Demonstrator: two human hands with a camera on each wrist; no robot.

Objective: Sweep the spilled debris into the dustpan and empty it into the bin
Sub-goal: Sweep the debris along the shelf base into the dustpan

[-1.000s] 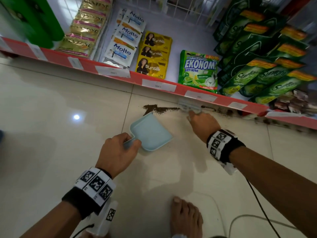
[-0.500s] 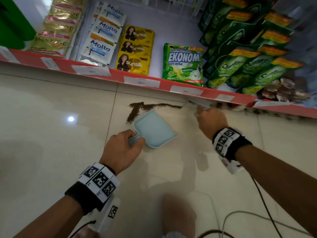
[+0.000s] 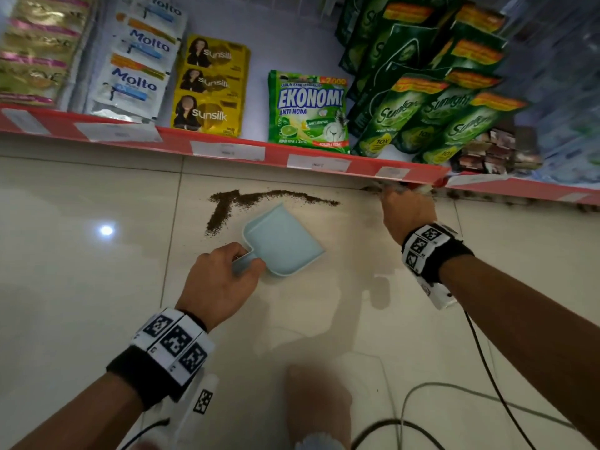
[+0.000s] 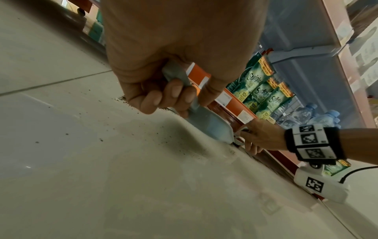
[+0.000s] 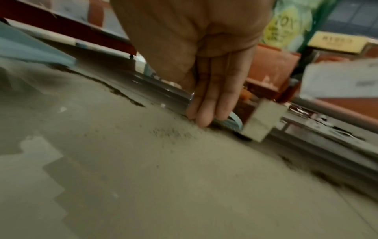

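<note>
A light blue dustpan point(image 3: 282, 241) lies on the tiled floor, its mouth toward the shelf. My left hand point(image 3: 220, 280) grips its handle, fingers curled round it point(image 4: 163, 90). Dark brown debris point(image 3: 227, 206) lies in an angled line just beyond and left of the pan. My right hand point(image 3: 406, 212) is to the right, at the shelf's base, holding a small brush point(image 5: 259, 122) with a pale blue handle and whitish bristles that touch the floor. More debris point(image 3: 464, 194) lies scattered under the shelf edge to the right.
A red-edged low shelf point(image 3: 227, 147) runs across the back, stocked with sachets and green pouches point(image 3: 422, 121). Water bottles point(image 4: 306, 114) stand further along. A bare foot point(image 3: 318, 401) and cables point(image 3: 487, 384) are on the floor near me.
My right hand has moved the brush rightward along the shelf base, away from the debris line. The left hand and dustpan have stayed put beside the debris.
</note>
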